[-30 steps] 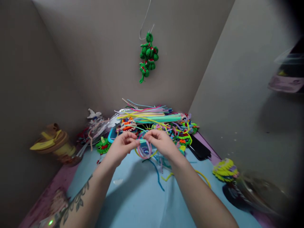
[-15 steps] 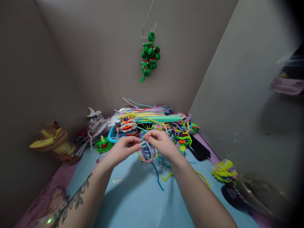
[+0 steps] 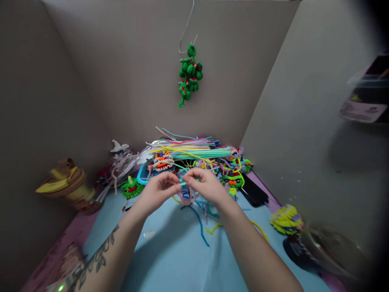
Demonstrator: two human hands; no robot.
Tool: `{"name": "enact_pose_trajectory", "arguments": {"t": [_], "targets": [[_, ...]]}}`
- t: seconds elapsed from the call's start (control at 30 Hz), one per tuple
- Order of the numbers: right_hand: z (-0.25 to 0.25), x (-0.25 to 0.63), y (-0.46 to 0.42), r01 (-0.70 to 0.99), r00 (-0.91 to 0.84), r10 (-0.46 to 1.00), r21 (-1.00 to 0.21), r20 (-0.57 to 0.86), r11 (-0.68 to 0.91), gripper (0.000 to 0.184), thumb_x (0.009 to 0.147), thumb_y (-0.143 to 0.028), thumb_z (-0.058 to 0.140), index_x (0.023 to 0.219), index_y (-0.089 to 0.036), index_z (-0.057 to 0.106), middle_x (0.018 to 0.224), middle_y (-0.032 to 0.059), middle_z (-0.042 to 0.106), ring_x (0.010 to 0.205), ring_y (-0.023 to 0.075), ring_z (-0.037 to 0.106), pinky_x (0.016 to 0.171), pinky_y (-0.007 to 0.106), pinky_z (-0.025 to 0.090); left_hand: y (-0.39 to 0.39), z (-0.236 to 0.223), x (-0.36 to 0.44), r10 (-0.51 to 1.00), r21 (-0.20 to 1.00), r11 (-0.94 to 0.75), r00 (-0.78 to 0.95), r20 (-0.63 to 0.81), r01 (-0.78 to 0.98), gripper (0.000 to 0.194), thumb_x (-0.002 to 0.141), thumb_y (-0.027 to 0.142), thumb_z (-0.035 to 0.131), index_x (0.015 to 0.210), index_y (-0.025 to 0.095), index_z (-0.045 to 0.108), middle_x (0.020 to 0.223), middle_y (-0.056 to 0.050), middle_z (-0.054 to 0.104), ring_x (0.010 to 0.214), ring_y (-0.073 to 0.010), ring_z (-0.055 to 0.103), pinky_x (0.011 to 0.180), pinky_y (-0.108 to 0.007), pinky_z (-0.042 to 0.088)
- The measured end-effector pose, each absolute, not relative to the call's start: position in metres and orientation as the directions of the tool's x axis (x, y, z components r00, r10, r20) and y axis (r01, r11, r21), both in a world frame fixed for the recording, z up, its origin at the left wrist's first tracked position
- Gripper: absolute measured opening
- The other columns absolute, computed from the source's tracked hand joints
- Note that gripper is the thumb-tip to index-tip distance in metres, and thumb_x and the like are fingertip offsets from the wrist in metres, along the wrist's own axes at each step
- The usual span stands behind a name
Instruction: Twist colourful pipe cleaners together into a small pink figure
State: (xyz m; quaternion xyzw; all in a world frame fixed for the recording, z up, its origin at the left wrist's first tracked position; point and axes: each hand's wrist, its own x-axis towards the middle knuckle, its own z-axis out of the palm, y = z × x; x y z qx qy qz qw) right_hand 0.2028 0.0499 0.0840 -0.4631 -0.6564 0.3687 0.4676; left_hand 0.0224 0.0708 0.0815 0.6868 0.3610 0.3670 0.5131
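In front of the stem bundle [image 3: 200, 153]: the left hand [image 3: 161, 190] and the right hand [image 3: 206, 185] meet in the air above the blue surface [image 3: 170, 259].
Left hand: its fingers pinch the held strands [image 3: 182, 184], pale green where they show.
Right hand: its fingers are also closed upon these strands; exactly which one, I cannot tell.
Held strands: they are before the bundle, between both hands, and a pink loop [image 3: 186, 201] hangs just under. The fingertip pinch is likely chosen because so thin a material needs a small, exact grip.
Stem bundle: mostly side by side, perhaps so one piece can be drawn out easily.
Green cluster [image 3: 190, 75]: hung above the bundle, presumably to keep it off the surface.
Black flat object [image 3: 254, 191]: right of the bundle and nearer, maybe put aside to give the hands room.
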Motion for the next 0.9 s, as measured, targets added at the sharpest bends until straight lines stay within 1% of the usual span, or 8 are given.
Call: {"name": "enact_pose_trajectory", "arguments": {"t": [0.07, 0.13, 0.23, 0.37, 0.47, 0.53, 0.63, 0.9], "targets": [[0.088, 0.202, 0.046, 0.344, -0.157, 0.960, -0.898, 0.233, 0.275, 0.012, 0.078, -0.021, 0.057, 0.075, -0.016, 0.067, 0.074, 0.0008, 0.068, 0.071, 0.0140, 0.060, 0.066, 0.024, 0.044, 0.070, 0.082, 0.023, 0.866, 0.952, -0.269, 0.469, 0.173, 0.145, 0.020, 0.075, 0.031, 0.070, 0.083, 0.016, 0.059, 0.078, -0.001, 0.063, 0.070, -0.0131, 0.059, 0.064, -0.024, 0.047], [0.091, 0.200, 0.043, 0.415, -0.174, 0.961, -0.869, 0.215, 0.270, 0.012, 0.076, -0.015, 0.057, 0.075, -0.016, 0.069, 0.074, 0.0003, 0.069, 0.072, 0.0136, 0.060, 0.067, 0.023, 0.043, 0.068, 0.083, 0.023, 0.857, 0.916, -0.352, 0.460, 0.232, 0.194, 0.019, 0.076, 0.030, 0.069, 0.084, 0.016, 0.059, 0.080, -0.001, 0.063, 0.073, -0.0136, 0.060, 0.066, -0.025, 0.047], [0.094, 0.198, 0.039, 0.491, -0.175, 0.952, -0.816, 0.250, 0.304, 0.015, 0.076, -0.011, 0.056, 0.069, -0.017, 0.068, 0.070, -0.0011, 0.068, 0.068, 0.0125, 0.059, 0.065, 0.022, 0.041, 0.065, 0.085, 0.023, 0.832, 0.820, -0.484, 0.451, 0.324, 0.304, 0.016, 0.079, 0.031, 0.067, 0.081, 0.016, 0.060, 0.077, -0.001, 0.064, 0.073, -0.0139, 0.060, 0.067, -0.025, 0.047], [0.096, 0.197, 0.036, 0.515, -0.180, 0.937, -0.783, 0.299, 0.349, 0.018, 0.078, -0.012, 0.055, 0.064, -0.018, 0.065, 0.067, -0.0019, 0.066, 0.067, 0.0121, 0.057, 0.065, 0.022, 0.040, 0.064, 0.085, 0.023, 0.761, 0.653, -0.642, 0.443, 0.474, 0.402, 0.012, 0.081, 0.029, 0.065, 0.082, 0.017, 0.063, 0.080, -0.002, 0.068, 0.075, -0.0146, 0.062, 0.070, -0.025, 0.047], [0.096, 0.197, 0.036, 0.517, -0.178, 0.932, -0.776, 0.315, 0.361, 0.020, 0.080, -0.012, 0.054, 0.064, -0.018, 0.064, 0.067, -0.0022, 0.065, 0.069, 0.0124, 0.057, 0.067, 0.022, 0.039, 0.064, 0.083, 0.024, 0.680, 0.527, -0.733, 0.438, 0.588, 0.429, 0.011, 0.081, 0.027, 0.067, 0.084, 0.017, 0.066, 0.084, -0.004, 0.070, 0.081, -0.0164, 0.063, 0.075, -0.027, 0.048], [0.095, 0.197, 0.036, 0.523, -0.168, 0.929, -0.769, 0.330, 0.368, 0.019, 0.080, -0.012, 0.054, 0.065, -0.018, 0.063, 0.068, -0.0022, 0.065, 0.071, 0.0126, 0.056, 0.068, 0.023, 0.038, 0.063, 0.081, 0.024, 0.634, 0.468, -0.770, 0.437, 0.638, 0.434, 0.009, 0.081, 0.026, 0.066, 0.086, 0.018, 0.067, 0.087, -0.005, 0.070, 0.085, -0.0172, 0.063, 0.078, -0.028, 0.048], [0.092, 0.197, 0.038, 0.525, -0.161, 0.922, -0.760, 0.353, 0.383, 0.019, 0.080, -0.010, 0.053, 0.065, -0.018, 0.061, 0.068, -0.0025, 0.063, 0.071, 0.0126, 0.055, 0.069, 0.023, 0.038, 0.064, 0.078, 0.024, 0.601, 0.425, -0.792, 0.438, 0.669, 0.438, 0.009, 0.082, 0.023, 0.066, 0.089, 0.018, 0.069, 0.088, -0.006, 0.071, 0.085, -0.0175, 0.064, 0.077, -0.028, 0.049], [0.090, 0.192, 0.040, 0.562, -0.115, 0.929, -0.749, 0.352, 0.353, 0.020, 0.081, -0.010, 0.051, 0.064, -0.019, 0.057, 0.069, -0.0017, 0.061, 0.074, 0.0141, 0.053, 0.069, 0.024, 0.036, 0.065, 0.070, 0.025, 0.597, 0.405, -0.791, 0.431, 0.677, 0.460, 0.008, 0.082, 0.022, 0.065, 0.089, 0.018, 0.068, 0.085, -0.005, 0.072, 0.081, -0.0173, 0.065, 0.075, -0.028, 0.050]]}}
